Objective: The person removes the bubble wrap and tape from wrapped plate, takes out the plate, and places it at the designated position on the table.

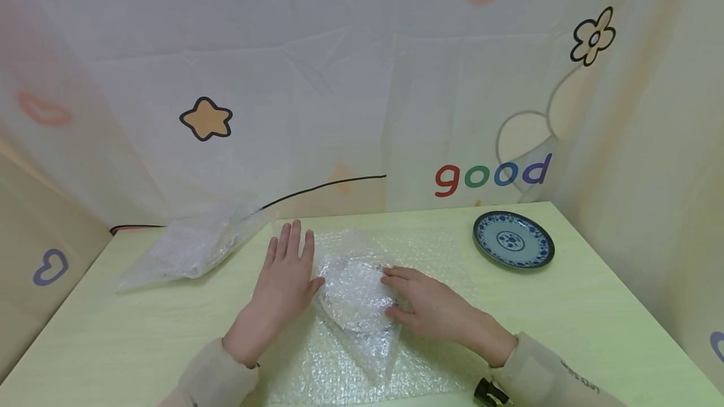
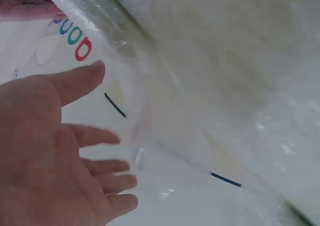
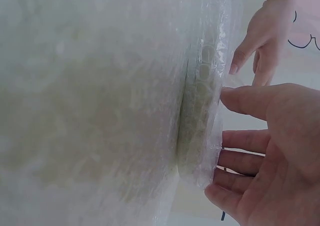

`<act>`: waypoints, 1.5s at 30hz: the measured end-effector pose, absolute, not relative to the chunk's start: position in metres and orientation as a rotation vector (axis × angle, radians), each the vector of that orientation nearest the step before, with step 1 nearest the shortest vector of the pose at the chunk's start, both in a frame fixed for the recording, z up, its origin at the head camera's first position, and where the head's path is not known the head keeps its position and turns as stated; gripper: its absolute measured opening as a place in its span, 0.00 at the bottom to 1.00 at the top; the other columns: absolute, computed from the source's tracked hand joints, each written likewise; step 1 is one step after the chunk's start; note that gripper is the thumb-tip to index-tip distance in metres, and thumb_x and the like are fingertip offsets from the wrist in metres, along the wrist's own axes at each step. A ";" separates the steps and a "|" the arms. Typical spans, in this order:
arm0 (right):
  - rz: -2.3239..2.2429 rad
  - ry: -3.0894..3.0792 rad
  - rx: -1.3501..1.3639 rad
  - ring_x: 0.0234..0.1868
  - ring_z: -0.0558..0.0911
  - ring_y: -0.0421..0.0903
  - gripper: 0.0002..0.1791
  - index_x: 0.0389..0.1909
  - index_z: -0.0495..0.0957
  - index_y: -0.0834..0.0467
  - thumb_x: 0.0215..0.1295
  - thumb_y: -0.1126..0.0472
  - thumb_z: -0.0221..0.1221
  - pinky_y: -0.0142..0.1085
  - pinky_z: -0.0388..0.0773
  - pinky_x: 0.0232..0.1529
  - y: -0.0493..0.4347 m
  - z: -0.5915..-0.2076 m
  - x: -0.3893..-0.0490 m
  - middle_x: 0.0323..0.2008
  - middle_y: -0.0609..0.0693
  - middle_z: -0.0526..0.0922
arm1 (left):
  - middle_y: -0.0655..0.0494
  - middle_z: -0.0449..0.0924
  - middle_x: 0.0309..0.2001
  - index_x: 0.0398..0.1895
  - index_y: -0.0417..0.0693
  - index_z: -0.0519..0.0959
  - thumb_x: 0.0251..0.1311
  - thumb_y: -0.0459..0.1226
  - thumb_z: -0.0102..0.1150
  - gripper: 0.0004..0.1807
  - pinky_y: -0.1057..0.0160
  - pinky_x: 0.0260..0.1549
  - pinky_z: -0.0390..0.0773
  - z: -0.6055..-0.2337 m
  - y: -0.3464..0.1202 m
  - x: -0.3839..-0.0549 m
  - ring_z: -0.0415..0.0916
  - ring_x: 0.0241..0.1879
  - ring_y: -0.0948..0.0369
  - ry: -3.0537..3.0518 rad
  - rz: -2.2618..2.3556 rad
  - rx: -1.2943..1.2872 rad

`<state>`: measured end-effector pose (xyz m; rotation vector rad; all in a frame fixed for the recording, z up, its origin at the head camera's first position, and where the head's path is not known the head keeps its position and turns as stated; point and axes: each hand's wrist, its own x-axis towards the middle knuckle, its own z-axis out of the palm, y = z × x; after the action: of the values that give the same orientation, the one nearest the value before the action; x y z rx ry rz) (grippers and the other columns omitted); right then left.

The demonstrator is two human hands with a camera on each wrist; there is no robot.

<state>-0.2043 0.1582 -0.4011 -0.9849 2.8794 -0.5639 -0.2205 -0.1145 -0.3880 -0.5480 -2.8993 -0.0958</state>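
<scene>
A roundish bundle in bubble wrap (image 1: 359, 294) lies on a flat bubble wrap sheet (image 1: 334, 382) at the table's middle. What is inside cannot be made out; a folded point of wrap reaches toward the near side. My left hand (image 1: 285, 284) is at the bundle's left side, fingers straight and thumb tip close to its edge. At the right side, my right hand (image 1: 432, 306) touches the bundle's edge with spread fingertips and thumb. The right wrist view shows those fingers (image 3: 242, 161) against the wrapped edge (image 3: 202, 101).
A blue-patterned plate (image 1: 511, 240) lies at the back right of the table (image 1: 594, 331). Toward the back left is another crumpled bubble wrap bundle (image 1: 192, 247). A printed curtain (image 1: 339, 93) hangs behind the table and along its sides.
</scene>
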 end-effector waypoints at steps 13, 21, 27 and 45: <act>-0.569 2.884 -0.933 0.71 0.70 0.58 0.30 0.69 0.73 0.65 0.71 0.55 0.66 0.53 0.67 0.69 0.158 -0.400 -0.204 0.72 0.60 0.70 | 0.34 0.52 0.78 0.78 0.38 0.61 0.74 0.53 0.56 0.40 0.40 0.73 0.52 -0.393 -0.097 -0.211 0.45 0.79 0.42 -3.056 -0.283 -0.705; -0.573 2.890 -0.942 0.71 0.70 0.59 0.29 0.68 0.73 0.64 0.71 0.55 0.65 0.54 0.68 0.69 0.158 -0.401 -0.204 0.72 0.61 0.69 | 0.31 0.51 0.78 0.80 0.40 0.59 0.73 0.58 0.53 0.43 0.38 0.73 0.51 -0.396 -0.099 -0.213 0.44 0.78 0.39 -3.083 -0.368 -0.694; -0.620 2.889 -0.921 0.71 0.70 0.59 0.33 0.71 0.68 0.66 0.72 0.55 0.64 0.53 0.66 0.70 0.158 -0.401 -0.204 0.70 0.61 0.71 | 0.31 0.53 0.77 0.80 0.40 0.59 0.74 0.59 0.51 0.43 0.36 0.72 0.52 -0.397 -0.101 -0.214 0.45 0.78 0.38 -3.090 -0.390 -0.679; -0.669 2.868 -0.912 0.72 0.68 0.60 0.34 0.73 0.64 0.68 0.73 0.56 0.62 0.53 0.64 0.71 0.159 -0.401 -0.203 0.71 0.63 0.69 | 0.28 0.60 0.71 0.79 0.41 0.62 0.74 0.60 0.50 0.41 0.39 0.62 0.72 -0.395 -0.110 -0.212 0.58 0.72 0.37 -3.121 -0.454 -0.570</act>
<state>-0.2026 0.1588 -0.4014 -0.9122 2.8684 -0.6691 -0.2124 -0.1097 -0.3948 -0.5703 -3.1212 -0.4537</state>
